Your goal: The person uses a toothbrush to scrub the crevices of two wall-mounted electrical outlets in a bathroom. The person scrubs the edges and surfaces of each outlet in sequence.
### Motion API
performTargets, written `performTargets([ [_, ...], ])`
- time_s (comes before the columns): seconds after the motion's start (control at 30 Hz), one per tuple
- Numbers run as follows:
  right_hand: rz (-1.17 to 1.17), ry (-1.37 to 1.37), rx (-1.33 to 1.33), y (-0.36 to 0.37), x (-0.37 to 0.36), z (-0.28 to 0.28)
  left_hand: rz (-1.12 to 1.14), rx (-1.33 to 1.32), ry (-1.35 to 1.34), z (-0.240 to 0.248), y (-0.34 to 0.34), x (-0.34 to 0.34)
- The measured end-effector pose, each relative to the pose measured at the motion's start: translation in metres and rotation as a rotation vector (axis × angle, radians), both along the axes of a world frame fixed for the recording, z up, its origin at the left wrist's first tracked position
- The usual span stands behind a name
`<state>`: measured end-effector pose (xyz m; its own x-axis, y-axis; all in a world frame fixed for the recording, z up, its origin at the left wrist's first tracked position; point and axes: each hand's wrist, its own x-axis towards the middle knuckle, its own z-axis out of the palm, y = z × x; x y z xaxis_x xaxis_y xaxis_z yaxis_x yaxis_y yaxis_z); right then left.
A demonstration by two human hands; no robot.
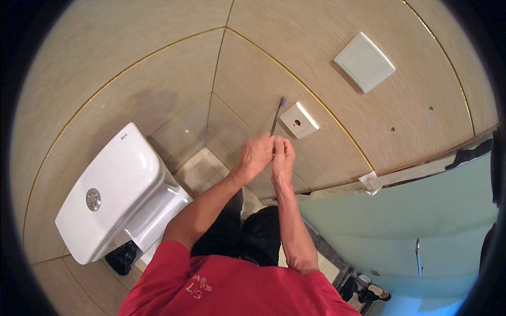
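Note:
My left hand point(256, 154) is closed round the dark handle of a toothbrush point(278, 116). The brush stands up from the fist, its greyish bristled head close to the left edge of a white wall plate point(299, 120) with a dark hole in its middle. Right against the left hand, my right hand point(283, 152) is closed with its fingers curled. What lies inside those fingers is hidden. The left hand is slightly blurred.
A white toilet point(113, 195) with a round flush button stands at the left. Higher on the tiled wall sits a blank white cover plate point(363, 62). A frosted glass door point(400, 221) with a metal handle point(419, 257) fills the right. Shoes point(377, 292) lie at the lower right.

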<state>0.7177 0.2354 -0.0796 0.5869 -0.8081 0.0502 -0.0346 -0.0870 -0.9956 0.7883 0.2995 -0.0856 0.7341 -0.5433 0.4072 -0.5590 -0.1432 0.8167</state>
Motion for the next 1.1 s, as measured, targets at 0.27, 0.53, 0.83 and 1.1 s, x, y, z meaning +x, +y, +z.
performTargets([
  [0.27, -0.008, -0.075, -0.014, 0.013, 0.004, -0.011, -0.044, -0.174, -0.013, -0.013, 0.012, -0.012],
  [0.53, 0.023, -0.014, -0.092, 0.003, 0.016, -0.008, -0.057, -0.185, 0.037, -0.014, 0.014, -0.011],
  [0.83, 0.042, -0.164, -0.027, 0.004, 0.026, 0.025, -0.049, -0.219, -0.049, 0.009, 0.014, 0.0],
  [1.1, -0.02, 0.017, -0.143, -0.008, 0.012, -0.019, -0.034, -0.163, 0.106, -0.009, 0.013, -0.022],
])
